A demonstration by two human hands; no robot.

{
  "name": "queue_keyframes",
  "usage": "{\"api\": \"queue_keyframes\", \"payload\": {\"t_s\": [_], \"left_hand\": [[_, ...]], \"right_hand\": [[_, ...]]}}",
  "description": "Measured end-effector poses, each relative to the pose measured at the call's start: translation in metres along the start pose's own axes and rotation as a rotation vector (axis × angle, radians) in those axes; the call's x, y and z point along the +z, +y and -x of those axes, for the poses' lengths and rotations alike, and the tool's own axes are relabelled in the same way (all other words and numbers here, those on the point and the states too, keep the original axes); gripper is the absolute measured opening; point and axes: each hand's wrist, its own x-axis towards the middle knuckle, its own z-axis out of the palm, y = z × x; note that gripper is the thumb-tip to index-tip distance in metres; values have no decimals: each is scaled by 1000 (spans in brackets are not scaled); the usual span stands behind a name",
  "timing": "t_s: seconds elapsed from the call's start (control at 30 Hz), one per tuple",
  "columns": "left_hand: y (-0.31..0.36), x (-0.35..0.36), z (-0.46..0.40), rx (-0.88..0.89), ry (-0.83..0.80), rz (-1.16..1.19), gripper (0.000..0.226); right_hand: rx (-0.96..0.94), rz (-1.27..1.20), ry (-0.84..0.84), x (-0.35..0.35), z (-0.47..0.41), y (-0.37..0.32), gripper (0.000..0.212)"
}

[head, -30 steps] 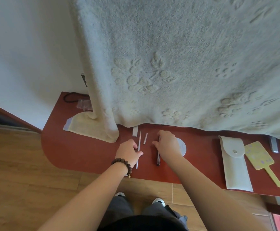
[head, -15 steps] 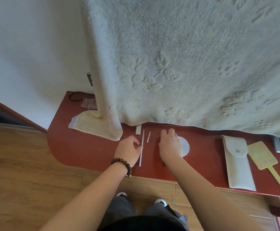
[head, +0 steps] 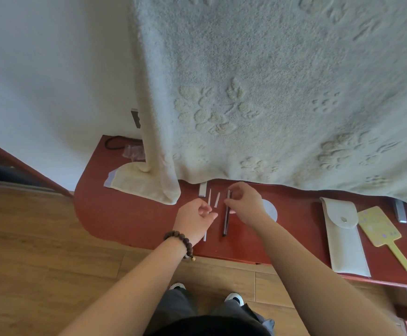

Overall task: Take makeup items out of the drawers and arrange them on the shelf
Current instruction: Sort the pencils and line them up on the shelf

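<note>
Both hands over pencils on shelf (head: 129,221).
Left hand (head: 195,220) loosely curled, hides white pencil (head: 209,197) middle; right hand (head: 246,204) fingers bent beside dark pencil (head: 226,221), grip unclear.

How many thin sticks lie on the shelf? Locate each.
3: long white stick beneath the left hand, short white stick beside it, dark pencil by the right hand. The blanket may hide more.

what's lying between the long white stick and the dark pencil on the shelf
In the head view, a short pale stick lies between the long white stick and the dark pencil, near their far ends; below it is bare red shelf.
</note>
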Motion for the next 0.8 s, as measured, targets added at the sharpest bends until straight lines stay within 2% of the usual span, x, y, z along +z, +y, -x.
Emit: {"api": "queue_keyframes", "payload": {"t_s": [0.1,0.23,0.47,0.6,0.8], "left_hand": [[14,-3,0,-48,-151,153,26],[33,-8,4,-135,-369,518,10],[44,-19,3,-117,-559,579,15],[45,-17,6,-105,-566,540,13],[54,-13,5,-34,-367,372,12]], "right_hand": [[0,-403,-51,-14,16,-8,27],[-52,-524,-74,-29,36,-17,30],[-45,-783,-169,-46,49,-22,22],[-74,-771,-205,-47,51,-19,27],[-65,-831,-138,-49,41,-21,26]]}}
